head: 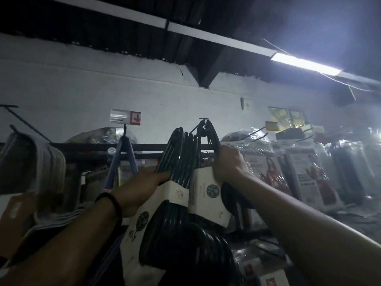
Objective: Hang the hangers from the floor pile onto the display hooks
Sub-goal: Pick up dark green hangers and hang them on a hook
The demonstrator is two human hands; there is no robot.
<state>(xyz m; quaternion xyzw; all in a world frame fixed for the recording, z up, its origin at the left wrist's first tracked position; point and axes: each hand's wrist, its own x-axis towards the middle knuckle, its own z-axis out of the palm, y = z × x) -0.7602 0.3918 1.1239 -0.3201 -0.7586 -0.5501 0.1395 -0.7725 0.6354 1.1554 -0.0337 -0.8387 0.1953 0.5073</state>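
Two bundles of black hangers with white paper bands are raised toward a black display hook [203,120] on the wall rack. My left hand [142,182] grips the left bundle [175,157] below its hook ends, which stand just left of the display hook. My right hand [228,164] grips the right bundle [208,188] near its top, and its hook ends [208,131] sit on the display hook. A third banded bundle [175,240] hangs lower in front of me, between my forearms.
Blue hangers [123,153] hang from a hook to the left, and grey hangers [31,159] further left. Plastic-wrapped packs [309,172] hang along the right of the rack. A dark rail [144,147] runs behind. A bright tube light [305,64] glares at the upper right.
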